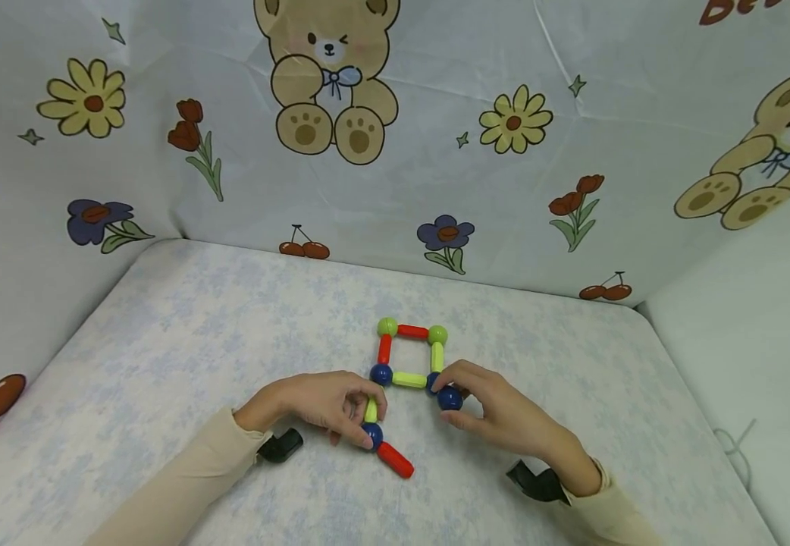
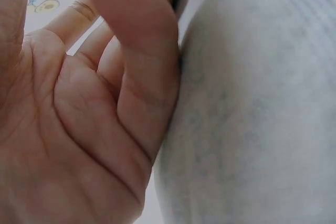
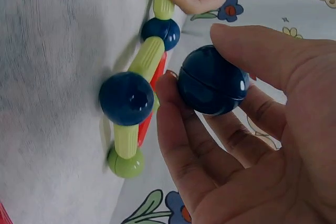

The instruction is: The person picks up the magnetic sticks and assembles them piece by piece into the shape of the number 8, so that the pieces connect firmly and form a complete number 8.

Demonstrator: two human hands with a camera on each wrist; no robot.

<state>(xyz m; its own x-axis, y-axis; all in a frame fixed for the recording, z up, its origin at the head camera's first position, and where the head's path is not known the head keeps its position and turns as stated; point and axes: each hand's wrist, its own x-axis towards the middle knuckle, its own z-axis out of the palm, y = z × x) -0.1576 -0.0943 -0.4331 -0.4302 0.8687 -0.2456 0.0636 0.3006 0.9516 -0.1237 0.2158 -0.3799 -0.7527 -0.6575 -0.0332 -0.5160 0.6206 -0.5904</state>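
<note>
In the head view a square of magnetic rods and balls lies on the table: red rod (image 1: 412,331) at the back, yellow-green rod (image 1: 409,380) in front, green balls (image 1: 438,334) at the far corners, blue balls (image 1: 381,374) at the near ones. From the near left corner another yellow-green rod (image 1: 371,410) runs to a blue ball (image 1: 373,434) with a red rod (image 1: 395,459) attached. My left hand (image 1: 330,403) pinches that yellow-green rod, thumb against the ball. Between thumb and fingers my right hand (image 1: 504,413) holds a separate blue ball (image 3: 212,80), beside the near right corner ball (image 3: 126,98).
The pieces lie on a pale patterned table (image 1: 245,311). Behind it hangs a white sheet (image 1: 395,205) printed with bears and flowers. Dark straps (image 1: 538,484) sit at both wrists. A thin cord (image 1: 736,447) shows past the right edge.
</note>
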